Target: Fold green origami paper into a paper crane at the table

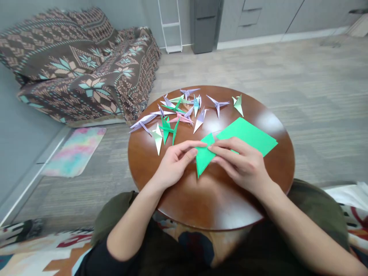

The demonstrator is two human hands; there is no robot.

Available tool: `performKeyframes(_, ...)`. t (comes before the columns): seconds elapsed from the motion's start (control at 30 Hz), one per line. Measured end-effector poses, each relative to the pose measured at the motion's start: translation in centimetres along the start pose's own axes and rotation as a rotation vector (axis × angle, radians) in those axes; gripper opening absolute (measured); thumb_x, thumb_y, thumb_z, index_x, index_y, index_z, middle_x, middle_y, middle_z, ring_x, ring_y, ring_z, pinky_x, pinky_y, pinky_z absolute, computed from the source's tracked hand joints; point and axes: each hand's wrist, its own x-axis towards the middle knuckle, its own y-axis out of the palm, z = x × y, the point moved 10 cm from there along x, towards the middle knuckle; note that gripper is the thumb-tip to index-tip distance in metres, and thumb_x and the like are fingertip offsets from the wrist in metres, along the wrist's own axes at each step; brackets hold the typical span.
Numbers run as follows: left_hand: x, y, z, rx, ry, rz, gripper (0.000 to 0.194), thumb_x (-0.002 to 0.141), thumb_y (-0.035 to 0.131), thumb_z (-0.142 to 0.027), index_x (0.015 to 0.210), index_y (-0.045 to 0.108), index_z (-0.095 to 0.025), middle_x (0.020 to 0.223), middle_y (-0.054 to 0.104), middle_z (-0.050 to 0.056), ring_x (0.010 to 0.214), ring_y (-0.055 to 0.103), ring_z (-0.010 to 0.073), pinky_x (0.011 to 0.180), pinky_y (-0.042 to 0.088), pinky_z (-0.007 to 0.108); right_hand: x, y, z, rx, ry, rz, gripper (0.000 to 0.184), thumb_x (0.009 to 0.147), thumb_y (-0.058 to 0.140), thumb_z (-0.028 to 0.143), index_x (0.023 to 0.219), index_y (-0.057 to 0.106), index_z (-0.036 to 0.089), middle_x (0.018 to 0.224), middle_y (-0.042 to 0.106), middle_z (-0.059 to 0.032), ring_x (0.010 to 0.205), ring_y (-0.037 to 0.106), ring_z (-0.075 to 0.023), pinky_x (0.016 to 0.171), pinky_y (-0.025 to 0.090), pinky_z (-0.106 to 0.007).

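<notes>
A folded green paper piece (pixel 203 157), triangular and pointing toward me, lies on the round brown wooden table (pixel 212 203). My left hand (pixel 175 163) pinches its left top edge with thumb and fingers. My right hand (pixel 243 165) presses its fingers on the piece's right edge. Just behind the right hand lies a flat green paper sheet (pixel 248 135). Several finished paper cranes (pixel 178 113) in purple, green, pink and white lie scattered on the far left half of the table.
A sofa under a brown patterned blanket (pixel 83 65) stands at the far left. A pastel mat (pixel 75 151) lies on the floor left of the table. Grey cabinets (pixel 258 15) and a white rack (pixel 171 27) line the back wall.
</notes>
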Motion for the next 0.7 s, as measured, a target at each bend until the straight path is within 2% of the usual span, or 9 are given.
performKeyframes(0.1,0.1,-0.5,-0.3,0.052,0.007,-0.025,0.038,0.094,0.074,-0.053,0.108,0.084,-0.019,0.103,0.083,0.008,0.090,0.075,0.0220,0.083,0.059,0.030,0.3,0.1,-0.3,0.126,-0.023,0.029,0.017,0.102,0.071,0.029,0.113,0.082,0.026,0.107,0.082,-0.0115,0.093,0.076,-0.0259,0.080,0.062,-0.040)
performKeyframes(0.23,0.2,-0.8,0.0,0.098,-0.005,-0.050,0.042,0.091,0.075,-0.059,0.094,0.085,-0.018,0.089,0.083,0.007,0.081,0.073,0.0215,0.078,0.058,0.030,0.4,1.1,-1.4,0.313,0.049,0.120,0.011,0.100,0.074,0.033,0.102,0.083,0.027,0.105,0.081,-0.0086,0.096,0.077,-0.0249,0.086,0.063,-0.039)
performKeyframes(0.33,0.2,-0.9,0.4,0.106,-0.011,-0.062,0.047,0.089,0.076,-0.063,0.087,0.085,-0.017,0.085,0.083,0.007,0.077,0.073,0.0213,0.075,0.058,0.030,0.3,1.7,-1.5,0.345,0.074,0.170,0.012,0.103,0.069,0.029,0.098,0.080,0.026,0.102,0.080,-0.0077,0.095,0.076,-0.0237,0.085,0.062,-0.039)
performKeyframes(0.43,0.2,-0.6,0.5,0.070,-0.008,-0.051,0.052,0.087,0.076,-0.067,0.083,0.084,-0.017,0.082,0.082,0.007,0.075,0.074,0.0220,0.073,0.058,0.031,0.3,1.7,-1.6,0.301,0.120,0.151,0.014,0.104,0.064,0.024,0.094,0.073,0.025,0.095,0.077,-0.0074,0.088,0.073,-0.0228,0.081,0.059,-0.039)
performKeyframes(0.53,0.1,0.0,1.0,-0.015,-0.038,-0.033,0.039,0.082,0.086,-0.056,0.084,0.082,-0.017,0.083,0.083,0.006,0.078,0.077,0.0226,0.076,0.062,0.031,0.2,1.7,-2.1,0.259,0.223,0.102,0.020,0.104,0.062,0.023,0.084,0.065,0.024,0.090,0.073,-0.0072,0.083,0.069,-0.0219,0.073,0.056,-0.037)
performKeyframes(0.6,0.0,0.0,1.2,-0.071,-0.052,-0.062,0.032,0.079,0.091,-0.045,0.089,0.079,-0.018,0.087,0.083,0.005,0.081,0.080,0.0231,0.078,0.064,0.031,-0.2,1.9,-2.8,0.282,0.328,0.082,0.021,0.103,0.063,0.026,0.082,0.063,0.023,0.091,0.070,-0.0074,0.082,0.068,-0.0217,0.069,0.056,-0.035)
performKeyframes(0.67,-0.1,-0.3,1.4,-0.113,-0.060,-0.115,0.034,0.078,0.092,-0.038,0.099,0.075,-0.018,0.089,0.084,0.005,0.083,0.081,0.0232,0.078,0.065,0.031,-0.9,2.5,-3.8,0.361,0.487,0.074,0.012,0.099,0.069,0.033,0.095,0.065,0.023,0.095,0.071,-0.0074,0.081,0.070,-0.0221,0.067,0.058,-0.035)
performKeyframes(0.7,-0.1,-0.6,1.5,-0.124,-0.065,-0.141,0.038,0.078,0.092,-0.036,0.106,0.073,-0.019,0.090,0.084,0.004,0.082,0.082,0.0231,0.077,0.065,0.030,-1.3,2.9,-4.4,0.418,0.574,0.078,0.019,0.096,0.074,0.036,0.105,0.066,0.022,0.097,0.071,-0.0072,0.081,0.071,-0.0226,0.065,0.059,-0.035)
